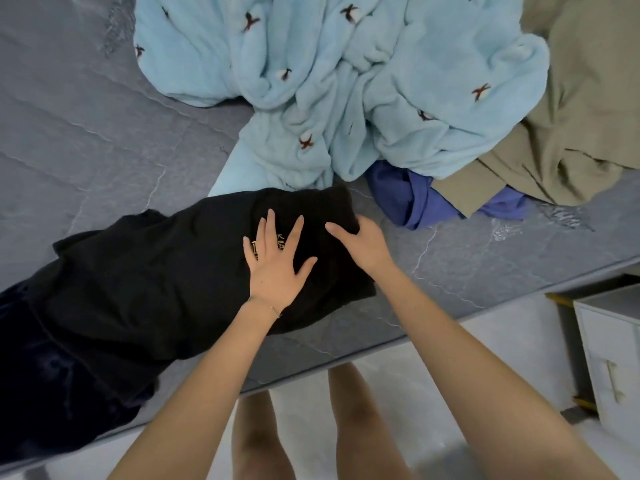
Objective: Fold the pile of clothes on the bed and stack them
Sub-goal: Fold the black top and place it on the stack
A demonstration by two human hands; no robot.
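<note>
Left hand [273, 261] spread flat, right hand [363, 242] pinching black shirt [156, 271] by bed [104, 133] front edge; uneven tug could skew the fold.

Black garment [173, 271] – gold print. Light blue fleece blanket [346, 81], dark brown-red bird motifs. Blue cloth [415, 199]. Olive-khaki cloth [571, 133]. Grey marbled bedsheet [86, 133] – white veins. White cabinet [609, 358].

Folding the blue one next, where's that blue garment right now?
In the head view the blue garment lies crumpled right of centre on the bed, partly under the light blue fleece and the olive garment.
</note>
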